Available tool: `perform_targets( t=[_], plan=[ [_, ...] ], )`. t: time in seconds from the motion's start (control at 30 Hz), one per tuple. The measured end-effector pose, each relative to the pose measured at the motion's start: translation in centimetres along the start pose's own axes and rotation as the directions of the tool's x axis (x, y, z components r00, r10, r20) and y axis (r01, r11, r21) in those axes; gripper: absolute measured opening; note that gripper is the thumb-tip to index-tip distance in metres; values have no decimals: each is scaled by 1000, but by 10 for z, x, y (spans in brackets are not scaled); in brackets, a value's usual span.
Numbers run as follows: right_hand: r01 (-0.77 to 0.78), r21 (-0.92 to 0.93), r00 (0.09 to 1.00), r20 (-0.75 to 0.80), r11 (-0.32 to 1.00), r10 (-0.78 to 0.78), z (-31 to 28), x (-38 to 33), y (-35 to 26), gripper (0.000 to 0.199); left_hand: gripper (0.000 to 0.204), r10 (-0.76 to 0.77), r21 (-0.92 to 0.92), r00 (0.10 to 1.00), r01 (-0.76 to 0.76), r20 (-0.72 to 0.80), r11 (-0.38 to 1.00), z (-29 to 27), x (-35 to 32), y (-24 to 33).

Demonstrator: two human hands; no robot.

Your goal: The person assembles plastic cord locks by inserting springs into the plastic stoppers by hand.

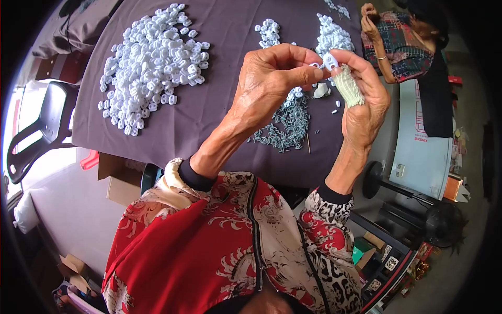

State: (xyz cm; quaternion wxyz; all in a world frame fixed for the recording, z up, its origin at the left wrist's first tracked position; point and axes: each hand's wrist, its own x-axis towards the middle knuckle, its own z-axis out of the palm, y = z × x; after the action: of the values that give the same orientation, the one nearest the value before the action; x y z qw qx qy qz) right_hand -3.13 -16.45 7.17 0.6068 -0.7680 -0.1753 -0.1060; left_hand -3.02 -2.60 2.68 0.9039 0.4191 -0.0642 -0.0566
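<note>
A small white plastic piece (330, 60) is being pinched between the fingertips of the left hand (269, 83) and the right hand (361, 107), raised over the table (219, 120). The right hand is also gripping a pale thread bundle (348, 86) (fingers curled around it). A cardboard box (121, 183) is sitting below the table's near edge, and a white board with red markings (423, 141) is lying to the right.

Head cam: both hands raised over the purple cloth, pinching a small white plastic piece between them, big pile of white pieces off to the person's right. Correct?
Not quite. In the head view the big pile of white pieces lies to the person's left, not the right. The rest holds: the left hand and right hand pinch a small white plastic piece over the purple cloth.
</note>
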Motion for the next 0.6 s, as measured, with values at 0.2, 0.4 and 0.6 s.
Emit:
perform_targets(
  t=[0.2,0.4,0.6],
  plan=[
    [34,11,999,13,999,-34,0,0,-1,23,16,-23,-12,1000,23,-6,1000,0,0,1],
    [36,-29,999,16,999,-36,-3,-1,1,23,15,-52,-17,998,53,25,998,-1,0,1],
    [34,-38,999,6,999,-34,-3,-2,-1,22,16,-54,21,998,54,30,998,-2,-1,-1]
  ],
)
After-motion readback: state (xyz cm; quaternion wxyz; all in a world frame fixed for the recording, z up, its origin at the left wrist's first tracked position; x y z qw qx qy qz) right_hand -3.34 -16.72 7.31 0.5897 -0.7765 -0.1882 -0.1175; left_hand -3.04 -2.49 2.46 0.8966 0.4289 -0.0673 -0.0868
